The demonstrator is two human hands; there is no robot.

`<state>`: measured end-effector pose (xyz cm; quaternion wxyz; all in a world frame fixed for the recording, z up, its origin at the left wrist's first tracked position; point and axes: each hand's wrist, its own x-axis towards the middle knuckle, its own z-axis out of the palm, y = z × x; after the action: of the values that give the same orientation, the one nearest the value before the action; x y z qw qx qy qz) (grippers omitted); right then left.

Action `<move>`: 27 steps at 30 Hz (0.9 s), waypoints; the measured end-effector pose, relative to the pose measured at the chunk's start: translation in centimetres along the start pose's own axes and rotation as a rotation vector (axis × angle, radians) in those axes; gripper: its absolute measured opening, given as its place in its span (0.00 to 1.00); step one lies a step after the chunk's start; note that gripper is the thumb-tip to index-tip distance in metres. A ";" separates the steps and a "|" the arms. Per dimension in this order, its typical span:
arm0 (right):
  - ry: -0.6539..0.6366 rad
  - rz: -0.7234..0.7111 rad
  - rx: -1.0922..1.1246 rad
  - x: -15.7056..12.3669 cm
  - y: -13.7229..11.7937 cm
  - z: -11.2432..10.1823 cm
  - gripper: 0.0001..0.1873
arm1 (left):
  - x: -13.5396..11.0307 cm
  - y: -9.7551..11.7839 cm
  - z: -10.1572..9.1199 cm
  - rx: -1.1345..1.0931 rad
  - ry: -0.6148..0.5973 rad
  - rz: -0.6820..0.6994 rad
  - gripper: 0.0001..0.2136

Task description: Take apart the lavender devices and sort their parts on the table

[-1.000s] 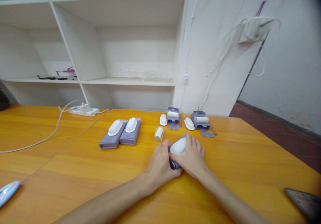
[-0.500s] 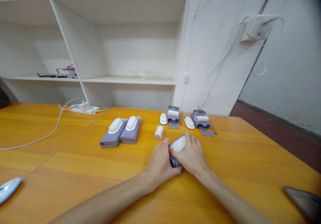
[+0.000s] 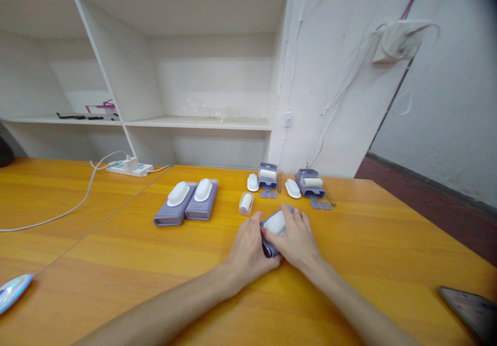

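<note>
Two bare hands meet at one purple case [image 3: 275,251], which lies between them, angled, near the table surface, with one white ribbed piece [image 3: 275,224] uppermost. The fingers of the left hand [image 3: 250,246] are narrowed about its left side and near end; those of the right hand [image 3: 300,238] clasp its right side, the thumb crossing the near part of the ribbed piece. Just beyond the left fingertips stands one clear container [image 3: 246,204] with a white roll inside. Farther beyond the fingers are two opened purple housings, one nearly straight ahead [image 3: 267,184] and one ahead to the right [image 3: 310,191], each bearing one white roll. Each housing has one white oval cover at its left, [image 3: 252,182] and [image 3: 292,189], one flat purple cut-out plate before it, [image 3: 268,194] and [image 3: 321,206], and one slender coil-like piece at its right, [image 3: 279,181] and [image 3: 330,195]. Left of the fingers lie two more purple cases, [image 3: 170,215] and [image 3: 200,210], side by side, each topped by one white oval. Well to the right of the fingers, and nearer the viewer, one phone [image 3: 471,310] rests on the wooden table [image 3: 186,279].
</note>
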<state>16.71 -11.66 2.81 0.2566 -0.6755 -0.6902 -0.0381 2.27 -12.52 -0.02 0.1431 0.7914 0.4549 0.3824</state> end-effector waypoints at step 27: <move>-0.028 -0.005 0.041 0.5 0.2 0.4 0.48 | 0.0 0.1 0.1 0.022 0.018 -0.004 0.44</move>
<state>16.79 -11.08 2.59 0.2606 -0.6689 -0.6960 -0.0153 2.39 -12.50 -0.04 0.1312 0.7886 0.4618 0.3842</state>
